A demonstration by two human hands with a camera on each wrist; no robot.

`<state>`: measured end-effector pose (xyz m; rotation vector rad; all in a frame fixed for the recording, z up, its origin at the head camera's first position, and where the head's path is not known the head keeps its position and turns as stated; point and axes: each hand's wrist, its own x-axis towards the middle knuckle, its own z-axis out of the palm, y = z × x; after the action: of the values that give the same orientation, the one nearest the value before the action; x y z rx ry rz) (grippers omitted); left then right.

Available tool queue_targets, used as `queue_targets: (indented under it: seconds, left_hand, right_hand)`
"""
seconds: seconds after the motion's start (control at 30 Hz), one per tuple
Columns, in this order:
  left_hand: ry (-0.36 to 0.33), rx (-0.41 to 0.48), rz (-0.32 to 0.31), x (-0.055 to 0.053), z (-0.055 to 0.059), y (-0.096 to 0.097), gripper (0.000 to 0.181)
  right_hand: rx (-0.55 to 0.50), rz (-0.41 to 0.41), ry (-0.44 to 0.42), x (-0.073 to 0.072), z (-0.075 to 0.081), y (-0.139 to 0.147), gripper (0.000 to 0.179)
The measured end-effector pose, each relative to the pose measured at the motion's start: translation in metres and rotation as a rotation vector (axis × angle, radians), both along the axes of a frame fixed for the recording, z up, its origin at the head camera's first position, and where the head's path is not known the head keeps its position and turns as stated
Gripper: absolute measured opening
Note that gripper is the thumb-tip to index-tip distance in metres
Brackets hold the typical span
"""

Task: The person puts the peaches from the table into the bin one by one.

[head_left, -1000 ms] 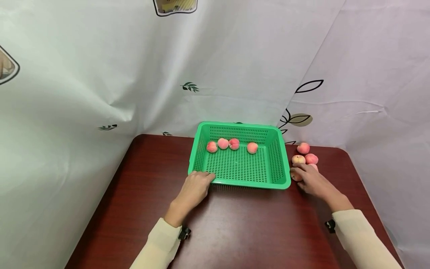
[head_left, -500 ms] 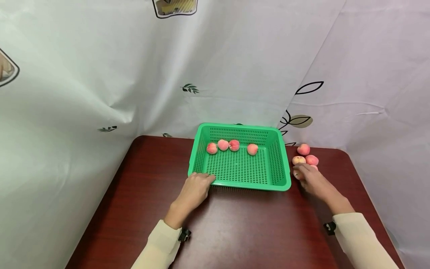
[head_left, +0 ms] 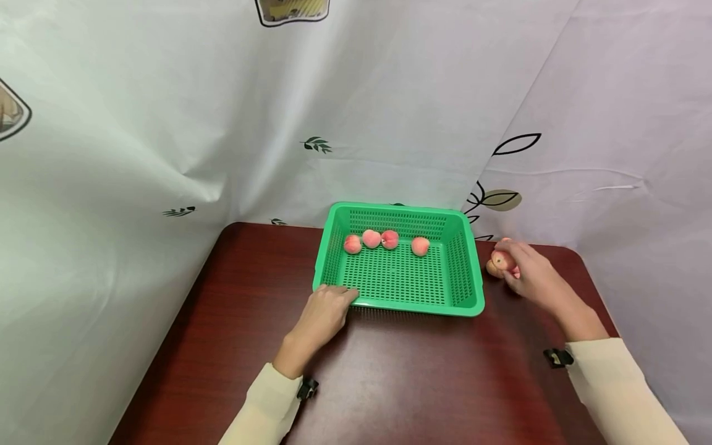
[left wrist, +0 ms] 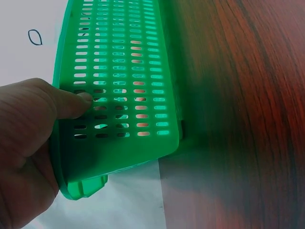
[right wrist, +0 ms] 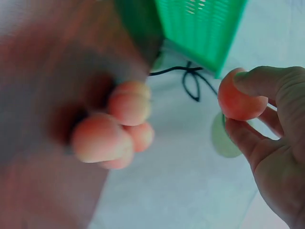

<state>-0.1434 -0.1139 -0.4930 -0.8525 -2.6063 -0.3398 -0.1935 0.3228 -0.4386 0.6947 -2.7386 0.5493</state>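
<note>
A green perforated plastic basket [head_left: 414, 307] stands on the dark red table. My left hand [head_left: 324, 314] grips its near rim at the left corner. In the left wrist view, the thumb [left wrist: 74, 104] presses the outer wall [left wrist: 119, 150], and the other fingers are hidden behind the rim. My right hand [head_left: 538, 279] is right of the basket, pinching a pink peach [right wrist: 240, 98] between thumb and fingers. In the right wrist view that peach is apart from the loose peaches [right wrist: 97, 138], which sit clustered on the table. The head view shows them partly covered by this hand.
Several peaches [head_left: 389, 240] lie along the back of the basket floor. White printed cloth [head_left: 389, 111] hangs directly behind the table [head_left: 411, 377] and along both sides. The table's right edge runs close to the right forearm.
My right hand has lifted a peach off the table and moved slightly back and to the right with it. My left hand stays on the rim.
</note>
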Motion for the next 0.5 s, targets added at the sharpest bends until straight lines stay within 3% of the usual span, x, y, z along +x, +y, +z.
queue_targets:
  seconds: [0.27,0.5]
  left_hand:
    - [0.008,0.006,-0.001,0.000,0.001,0.001,0.038]
    - [0.008,0.001,0.005,0.000,0.002,0.000,0.037]
  right_hand:
    - [-0.011,0.025,-0.082,-0.025,0.037,-0.021,0.044]
    - [0.052,0.072,-0.098,-0.055,0.045,-0.042,0.038]
